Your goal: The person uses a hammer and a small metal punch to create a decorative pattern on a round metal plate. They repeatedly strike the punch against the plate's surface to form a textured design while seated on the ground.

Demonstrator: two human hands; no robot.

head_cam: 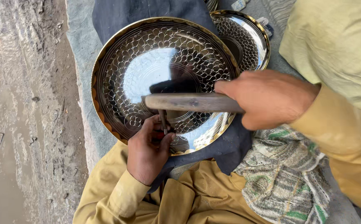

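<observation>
Scalloped rings cover our shiny brass plate (147, 62), resting on dark cloth (230, 145). At six o'clock our left hand (147, 151) pinches a punch (163, 121); our right hand (267, 98) clenches the hammer handle (189, 102).

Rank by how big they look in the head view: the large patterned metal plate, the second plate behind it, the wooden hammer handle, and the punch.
1. large patterned plate
2. second plate, partly hidden, so true size unsure
3. wooden hammer handle in the right hand
4. punch in the left hand
</observation>
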